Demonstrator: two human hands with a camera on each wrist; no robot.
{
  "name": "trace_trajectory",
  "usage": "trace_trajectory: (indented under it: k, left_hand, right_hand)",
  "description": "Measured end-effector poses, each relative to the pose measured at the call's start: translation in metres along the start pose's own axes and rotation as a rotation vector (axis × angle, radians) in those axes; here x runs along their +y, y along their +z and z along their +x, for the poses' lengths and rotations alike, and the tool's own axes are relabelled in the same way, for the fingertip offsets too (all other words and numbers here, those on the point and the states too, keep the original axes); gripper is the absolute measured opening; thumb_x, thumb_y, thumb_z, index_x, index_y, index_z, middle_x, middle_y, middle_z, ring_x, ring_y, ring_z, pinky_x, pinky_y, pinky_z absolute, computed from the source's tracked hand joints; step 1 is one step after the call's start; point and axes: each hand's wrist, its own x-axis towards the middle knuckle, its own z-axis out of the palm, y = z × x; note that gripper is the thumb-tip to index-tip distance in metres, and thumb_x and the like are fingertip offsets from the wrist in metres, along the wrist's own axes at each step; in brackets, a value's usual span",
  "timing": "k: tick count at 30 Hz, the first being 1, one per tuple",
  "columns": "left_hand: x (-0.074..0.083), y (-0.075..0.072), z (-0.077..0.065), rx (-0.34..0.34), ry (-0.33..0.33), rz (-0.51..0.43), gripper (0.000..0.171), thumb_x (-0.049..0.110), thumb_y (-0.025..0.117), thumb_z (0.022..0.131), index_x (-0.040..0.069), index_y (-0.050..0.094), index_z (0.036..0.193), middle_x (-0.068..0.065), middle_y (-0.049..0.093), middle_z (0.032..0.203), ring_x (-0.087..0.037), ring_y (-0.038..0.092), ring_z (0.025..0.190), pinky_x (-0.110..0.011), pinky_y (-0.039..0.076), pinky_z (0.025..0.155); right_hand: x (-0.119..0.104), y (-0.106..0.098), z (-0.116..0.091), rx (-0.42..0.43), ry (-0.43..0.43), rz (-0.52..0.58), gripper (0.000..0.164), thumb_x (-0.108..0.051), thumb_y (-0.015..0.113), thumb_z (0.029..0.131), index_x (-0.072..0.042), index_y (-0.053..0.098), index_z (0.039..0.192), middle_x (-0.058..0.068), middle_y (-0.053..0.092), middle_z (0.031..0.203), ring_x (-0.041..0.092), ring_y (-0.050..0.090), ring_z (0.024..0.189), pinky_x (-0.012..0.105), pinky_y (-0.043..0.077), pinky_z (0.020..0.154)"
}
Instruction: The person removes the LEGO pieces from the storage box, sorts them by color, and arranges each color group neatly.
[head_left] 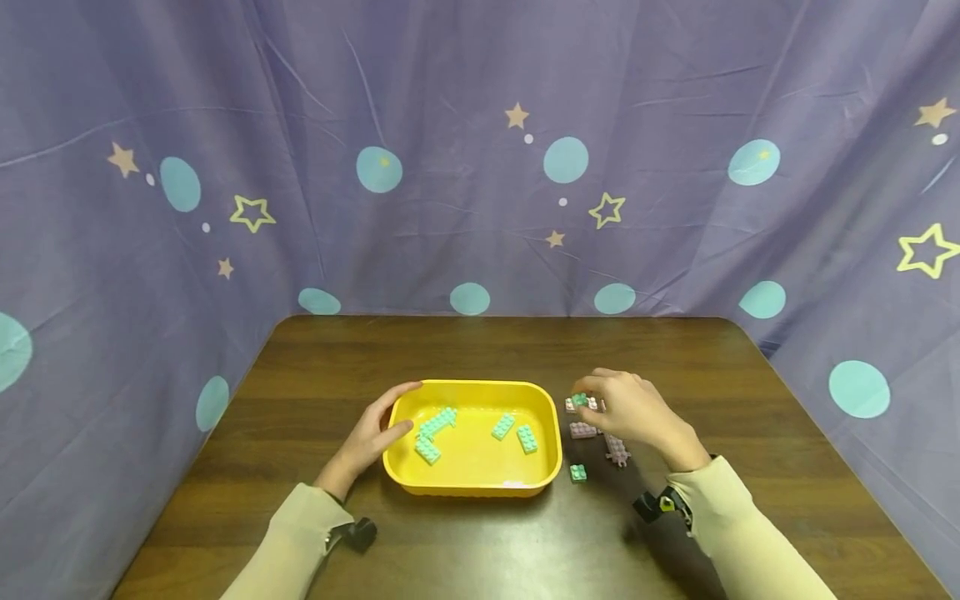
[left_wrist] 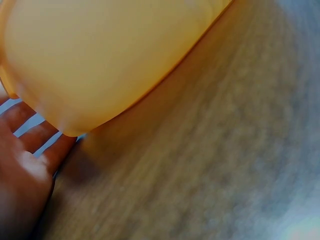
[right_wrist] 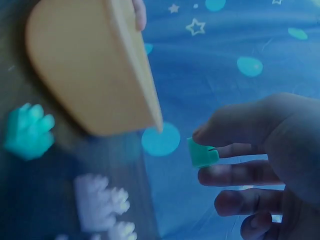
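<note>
Cream sleeves (head_left: 281, 542) nearest, reaching in from the bottom edge, a black wrist device (head_left: 363, 534) on each arm. Small green four-stud brick (head_left: 577, 473) alone on the wood-grain table (head_left: 480, 554), just right of the yellow tray (head_left: 480, 490). Left hand (head_left: 367, 435) at the tray's left end: thumb at the rim, fingers extended along the outer wall, touching rather than clenched. Inside the tray, mint-green bricks: an L-shaped cluster (head_left: 437, 425) at left, two separate eight-stud bricks (head_left: 527, 439) at right. Beyond the tray's right end, pink bricks (head_left: 582, 431) lie below the right hand (head_left: 633, 410), one partly covered by it. Right hand grasping: thumb and index finger pinch a small green brick (right_wrist: 203, 154), held above a whitish brick (head_left: 570, 406). Farthest, behind the table's back edge, purple curtain (head_left: 465, 225) printed with teal spots and stars.
</note>
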Motion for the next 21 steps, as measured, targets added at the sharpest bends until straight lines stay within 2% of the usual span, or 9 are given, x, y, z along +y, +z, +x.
trace_trajectory:
  k: [4, 9, 14, 21]
  left_hand:
    - [0.0, 0.0, 0.0, 0.003, -0.009, 0.001, 0.056, -0.003, 0.059, 0.09, 0.0, 0.042, 0.143, -0.023, 0.045, 0.145, -0.033, 0.044, 0.131, -0.015, 0.032, 0.108]
    - [-0.001, -0.001, 0.001, 0.006, -0.019, 0.005, 0.056, -0.002, 0.059, 0.089, 0.001, 0.043, 0.143, -0.021, 0.045, 0.146, -0.031, 0.042, 0.133, -0.015, 0.03, 0.109]
    - [-0.003, -0.002, 0.0, 0.005, -0.024, 0.018, 0.057, -0.001, 0.06, 0.09, 0.003, 0.043, 0.144, -0.02, 0.045, 0.146, -0.033, 0.041, 0.134, -0.015, 0.029, 0.11]
    - [-0.004, -0.001, 0.0, 0.0, -0.024, 0.029, 0.056, -0.002, 0.059, 0.091, 0.003, 0.043, 0.144, -0.019, 0.045, 0.147, -0.027, 0.041, 0.135, -0.015, 0.028, 0.11]
  right_hand:
    - [0.01, 0.005, -0.019, -0.05, 0.03, -0.011, 0.022, -0.029, 0.075, 0.079, -0.021, 0.074, 0.1, -0.009, 0.068, 0.092, 0.014, 0.065, 0.075, 0.032, 0.05, 0.055]
    - [0.017, 0.015, -0.033, -0.099, 0.052, -0.007, 0.016, -0.029, 0.076, 0.077, -0.023, 0.072, 0.092, -0.011, 0.065, 0.084, 0.007, 0.057, 0.068, 0.03, 0.045, 0.052]
    - [0.015, 0.024, -0.04, -0.143, 0.059, 0.024, 0.011, -0.028, 0.076, 0.077, -0.027, 0.07, 0.086, -0.015, 0.062, 0.076, 0.003, 0.052, 0.063, 0.027, 0.041, 0.05]
    - [0.008, 0.032, -0.044, -0.223, 0.013, 0.044, 0.008, -0.029, 0.076, 0.079, -0.029, 0.071, 0.085, -0.018, 0.06, 0.074, -0.001, 0.05, 0.062, 0.024, 0.039, 0.05]
